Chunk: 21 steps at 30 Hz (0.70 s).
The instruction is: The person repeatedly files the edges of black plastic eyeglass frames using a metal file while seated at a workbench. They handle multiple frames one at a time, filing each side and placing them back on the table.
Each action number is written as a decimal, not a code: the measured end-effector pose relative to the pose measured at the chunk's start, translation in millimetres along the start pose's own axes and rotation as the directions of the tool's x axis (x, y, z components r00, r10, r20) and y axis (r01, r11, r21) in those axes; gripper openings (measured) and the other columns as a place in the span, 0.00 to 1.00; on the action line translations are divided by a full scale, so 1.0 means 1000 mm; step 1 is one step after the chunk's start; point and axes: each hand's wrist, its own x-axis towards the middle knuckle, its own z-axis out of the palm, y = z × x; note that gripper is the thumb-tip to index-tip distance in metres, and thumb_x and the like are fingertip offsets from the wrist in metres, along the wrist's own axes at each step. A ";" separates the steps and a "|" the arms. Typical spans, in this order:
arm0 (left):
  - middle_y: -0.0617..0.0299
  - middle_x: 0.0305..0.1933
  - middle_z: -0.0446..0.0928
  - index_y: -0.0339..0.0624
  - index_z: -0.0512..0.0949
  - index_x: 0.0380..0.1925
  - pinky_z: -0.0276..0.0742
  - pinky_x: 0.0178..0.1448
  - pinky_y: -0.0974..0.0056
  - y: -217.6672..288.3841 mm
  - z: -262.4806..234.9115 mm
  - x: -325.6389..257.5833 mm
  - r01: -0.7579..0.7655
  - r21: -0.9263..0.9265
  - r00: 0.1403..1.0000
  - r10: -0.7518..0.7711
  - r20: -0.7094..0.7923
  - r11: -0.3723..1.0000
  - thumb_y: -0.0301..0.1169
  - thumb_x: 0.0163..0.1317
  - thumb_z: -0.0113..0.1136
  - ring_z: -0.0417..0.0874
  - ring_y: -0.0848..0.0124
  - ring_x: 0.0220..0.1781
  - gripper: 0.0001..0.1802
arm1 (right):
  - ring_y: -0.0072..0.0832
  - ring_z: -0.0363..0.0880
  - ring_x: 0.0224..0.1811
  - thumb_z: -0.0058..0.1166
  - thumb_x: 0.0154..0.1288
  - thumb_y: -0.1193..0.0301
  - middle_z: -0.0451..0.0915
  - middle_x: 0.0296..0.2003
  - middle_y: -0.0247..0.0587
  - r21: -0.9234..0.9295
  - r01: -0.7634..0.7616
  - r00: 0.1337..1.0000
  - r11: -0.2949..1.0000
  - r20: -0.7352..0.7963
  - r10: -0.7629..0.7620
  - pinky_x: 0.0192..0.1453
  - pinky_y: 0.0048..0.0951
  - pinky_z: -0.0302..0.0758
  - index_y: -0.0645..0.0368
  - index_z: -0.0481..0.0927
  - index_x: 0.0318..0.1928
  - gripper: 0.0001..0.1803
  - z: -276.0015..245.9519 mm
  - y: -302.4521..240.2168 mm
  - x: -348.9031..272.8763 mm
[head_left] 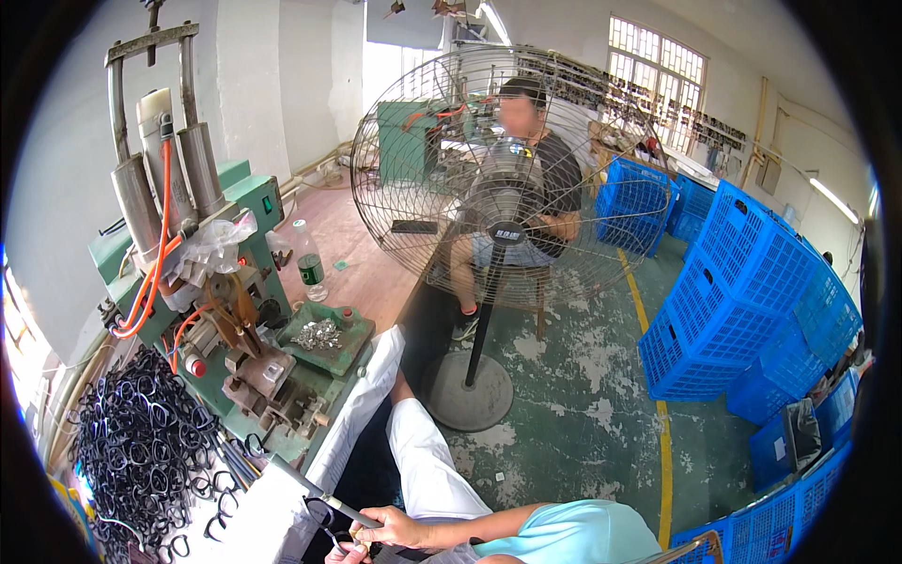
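Note:
My right hand [396, 529] sits at the bottom edge, its forearm coming in from a light blue sleeve. It is closed around the near end of a thin metal rod [310, 487] that slants up and left toward the machine. A black wire ring [319, 513] hangs at the rod just left of this hand. Only a sliver of my left hand [341, 555] shows below, fingers curled next to the ring; its grip is cut off by the frame. My leg in white shorts [425, 461] lies above the hands.
A green press machine [249, 310] with orange hoses stands at left, with a tray of small metal parts [319, 335] and a plastic bottle [308, 263]. A heap of black rings [141, 442] lies lower left. A standing fan [498, 188] screens a seated person. Blue crates [742, 291] stack at right.

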 end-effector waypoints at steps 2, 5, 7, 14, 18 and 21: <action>0.64 0.29 0.79 0.41 0.79 0.36 0.68 0.27 0.73 -0.003 -0.001 0.001 0.007 0.003 1.000 -0.007 -0.006 1.000 0.26 0.62 0.61 0.74 0.79 0.26 0.03 | 0.25 0.77 0.33 0.59 0.65 0.68 0.75 0.31 0.31 -0.227 0.283 0.955 0.932 -0.018 -0.295 0.38 0.25 0.74 0.61 0.78 0.43 0.11 0.000 0.000 0.000; 0.60 0.29 0.79 0.37 0.79 0.36 0.72 0.32 0.70 -0.005 0.008 0.002 -0.128 -0.207 0.992 0.124 -0.032 0.970 0.24 0.62 0.60 0.78 0.73 0.28 0.04 | 0.32 0.77 0.31 0.59 0.63 0.70 0.73 0.30 0.39 -0.583 0.546 0.780 0.602 0.091 -0.619 0.36 0.26 0.73 0.62 0.78 0.43 0.10 0.004 0.001 -0.001; 0.59 0.31 0.79 0.35 0.78 0.39 0.74 0.36 0.69 0.003 0.013 -0.004 -0.120 -0.186 0.992 0.111 -0.058 0.975 0.24 0.63 0.59 0.79 0.69 0.29 0.06 | 0.37 0.81 0.36 0.61 0.61 0.72 0.75 0.35 0.42 -0.629 0.503 0.815 0.592 0.117 -0.567 0.41 0.29 0.76 0.63 0.79 0.40 0.09 0.008 0.001 -0.003; 0.59 0.31 0.79 0.35 0.78 0.39 0.74 0.36 0.69 0.026 0.038 -0.013 -0.099 -0.092 0.992 0.091 -0.085 0.991 0.25 0.64 0.59 0.79 0.70 0.29 0.06 | 0.40 0.80 0.35 0.59 0.60 0.73 0.73 0.37 0.42 -0.692 0.557 0.723 0.460 0.131 -0.679 0.37 0.31 0.77 0.62 0.78 0.40 0.10 0.013 -0.001 -0.005; 0.59 0.31 0.79 0.36 0.78 0.38 0.74 0.36 0.69 0.028 0.042 -0.009 -0.100 -0.073 0.992 0.094 -0.083 0.992 0.25 0.64 0.59 0.79 0.70 0.29 0.05 | 0.43 0.80 0.34 0.60 0.59 0.72 0.73 0.38 0.43 -0.691 0.523 0.760 0.499 0.114 -0.639 0.36 0.33 0.77 0.63 0.77 0.39 0.10 0.006 0.005 0.000; 0.59 0.31 0.79 0.36 0.77 0.38 0.74 0.36 0.69 0.031 0.043 -0.008 -0.103 -0.068 0.992 0.097 -0.086 0.992 0.26 0.64 0.59 0.78 0.70 0.29 0.05 | 0.33 0.80 0.30 0.59 0.63 0.69 0.74 0.32 0.38 -0.678 0.577 0.709 0.456 0.138 -0.692 0.33 0.30 0.75 0.62 0.76 0.37 0.09 -0.001 0.016 0.003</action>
